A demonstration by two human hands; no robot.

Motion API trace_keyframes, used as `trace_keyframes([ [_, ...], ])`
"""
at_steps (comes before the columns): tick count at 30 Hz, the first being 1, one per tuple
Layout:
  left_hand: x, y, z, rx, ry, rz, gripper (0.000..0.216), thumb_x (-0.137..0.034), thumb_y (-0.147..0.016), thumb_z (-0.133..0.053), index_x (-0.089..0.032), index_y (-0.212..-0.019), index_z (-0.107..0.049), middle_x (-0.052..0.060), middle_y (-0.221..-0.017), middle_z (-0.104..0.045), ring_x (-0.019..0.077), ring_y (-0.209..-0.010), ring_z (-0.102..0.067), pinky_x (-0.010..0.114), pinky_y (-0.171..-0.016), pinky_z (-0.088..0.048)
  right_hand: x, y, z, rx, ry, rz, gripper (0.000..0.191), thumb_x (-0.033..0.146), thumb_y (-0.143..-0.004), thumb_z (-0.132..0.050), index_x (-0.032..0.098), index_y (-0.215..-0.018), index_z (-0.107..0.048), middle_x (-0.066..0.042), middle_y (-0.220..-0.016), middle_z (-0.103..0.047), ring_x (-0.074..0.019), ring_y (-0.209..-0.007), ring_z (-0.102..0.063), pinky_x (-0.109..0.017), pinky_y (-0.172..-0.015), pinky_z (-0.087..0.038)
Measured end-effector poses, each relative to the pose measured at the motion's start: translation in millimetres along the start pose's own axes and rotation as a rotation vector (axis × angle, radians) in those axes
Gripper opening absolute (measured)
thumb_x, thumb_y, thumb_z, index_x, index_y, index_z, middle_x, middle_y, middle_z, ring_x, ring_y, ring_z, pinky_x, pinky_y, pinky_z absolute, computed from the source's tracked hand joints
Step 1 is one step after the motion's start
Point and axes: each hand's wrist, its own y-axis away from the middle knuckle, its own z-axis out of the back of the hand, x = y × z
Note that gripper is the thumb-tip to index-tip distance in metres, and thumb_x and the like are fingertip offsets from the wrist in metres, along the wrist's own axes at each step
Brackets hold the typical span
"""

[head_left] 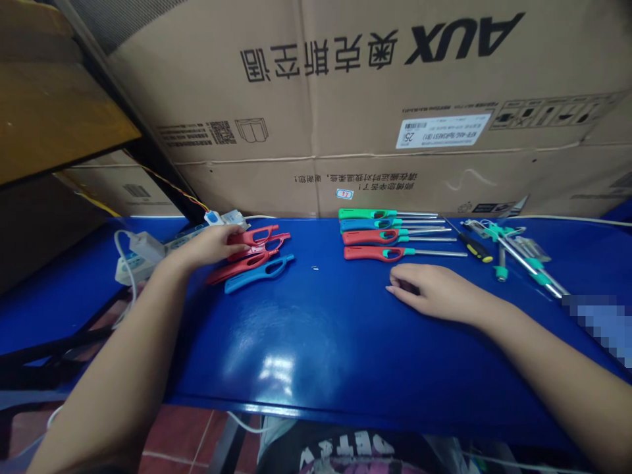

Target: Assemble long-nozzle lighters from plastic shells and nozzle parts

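Four plastic lighter shells, three red and one blue, lie piled at my left hand. My fingers rest on the top red one, but I cannot tell if they squeeze it. My right hand lies loose on the blue table holding nothing, with four long lighters just past it.

Red and blue lighter shells lie fanned in a loose pile, apparently hollow.
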Motion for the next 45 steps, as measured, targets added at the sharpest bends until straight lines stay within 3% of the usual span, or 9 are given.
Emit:
trace_keyframes([
  [6, -14, 5, 4, -0.233, -0.076, -0.019, 0.03, -0.045, -0.083, -0.057, -0.019, -0.098, -0.06, 0.011, -0.096, -0.066, 0.0302, -0.088, -0.062, 0.037, -0.077, -0.045, 0, 0, -2, -0.038, 0.058, 0.026, 0.018, 0.032, -0.099, -0.049, 0.022, -0.087, -0.058, -0.003, -0.087, -0.068, -0.0183, -0.073, -0.062, -0.029, -0.062, -0.04],
  [9, -38, 14, 4, -0.323, -0.078, -0.064, 0.03, -0.044, -0.089, -0.054, -0.018, -0.103, -0.059, 0.01, -0.098, -0.066, 0.0274, -0.088, -0.061, 0.035, -0.076, -0.045, 6, 1, -1, -0.218, 0.119, 0.087, 0.017, 0.029, -0.1, -0.048, 0.022, -0.106, -0.062, -0.008, -0.108, -0.067, -0.0235, -0.095, -0.065, -0.034, -0.074, -0.05],
  [14, -107, 43, -25, -0.184, 0.027, -0.318, 0.018, -0.037, -0.09, -0.058, -0.02, -0.097, -0.06, 0.006, -0.092, -0.067, 0.0245, -0.081, -0.063, 0.034, -0.072, -0.046, 24, 11, 12, -0.522, 0.121, 0.272, 0.025, 0.025, -0.096, -0.057, 0.022, -0.121, -0.06, -0.014, -0.129, -0.057, -0.0273, -0.121, -0.055, -0.045, -0.103, -0.047],
  [19, -154, 70, -69, 0.059, 0.174, -0.54, 0.007, -0.022, -0.093, -0.059, -0.022, -0.099, -0.061, 0.006, -0.1, -0.069, 0.0237, -0.089, -0.067, 0.034, -0.076, -0.05, 35, 17, 16, -0.333, 0.122, 0.375, 0.028, 0.029, -0.096, -0.06, 0.023, -0.124, -0.063, -0.013, -0.133, -0.056, -0.0277, -0.121, -0.054, -0.047, -0.102, -0.047],
  [26, -155, 68, -94, 0.048, 0.203, -0.59, 0.021, -0.024, -0.093, -0.065, -0.02, -0.114, -0.064, 0.008, -0.108, -0.071, 0.027, -0.102, -0.066, 0.039, -0.088, -0.053, 22, 5, -9, -0.146, 0.077, 0.358, 0.014, 0.023, -0.097, -0.057, 0.019, -0.106, -0.067, -0.011, -0.12, -0.061, -0.022, -0.103, -0.059, -0.038, -0.09, -0.052],
  [31, -149, 62, -97, -0.018, 0.316, -0.58, 0.048, -0.049, -0.091, -0.068, -0.023, -0.13, -0.059, 0.01, -0.116, -0.067, 0.026, -0.101, -0.066, 0.039, -0.089, -0.055, 10, 5, -1, -0.251, 0.171, 0.321, 0.017, 0.03, -0.1, -0.055, 0.018, -0.095, -0.066, -0.012, -0.112, -0.065, -0.0242, -0.1, -0.06, -0.039, -0.087, -0.051],
  [35, -143, 59, -103, -0.031, 0.337, -0.545, 0.071, -0.05, -0.083, -0.077, -0.026, -0.143, -0.047, 0.008, -0.118, -0.064, 0.0227, -0.091, -0.066, 0.038, -0.082, -0.057, 8, 9, 12, -0.351, 0.184, 0.252, 0.02, 0.033, -0.102, -0.05, 0.02, -0.1, -0.066, -0.011, -0.114, -0.068, -0.0244, -0.102, -0.06, -0.037, -0.085, -0.05],
  [40, -139, 58, -109, 0.007, 0.424, -0.55, 0.087, -0.042, -0.08, -0.079, -0.03, -0.153, -0.033, 0.007, -0.121, -0.064, 0.0183, -0.085, -0.064, 0.034, -0.077, -0.056, 11, 13, 19, -0.553, 0.157, -0.02, 0.027, 0.034, -0.104, -0.045, 0.02, -0.093, -0.066, -0.006, -0.091, -0.074, -0.0203, -0.085, -0.067, -0.031, -0.073, -0.046],
  [45, -144, 61, -107, 0.036, 0.374, -0.573, 0.078, -0.032, -0.081, -0.075, -0.03, -0.149, -0.039, 0.003, -0.107, -0.067, 0.0177, -0.083, -0.062, 0.032, -0.076, -0.053, 6, 17, 26, -0.584, 0.112, -0.304, 0.028, 0.036, -0.096, -0.051, 0.02, -0.077, -0.063, -0.004, -0.074, -0.07, -0.0188, -0.066, -0.061, -0.03, -0.061, -0.038],
])
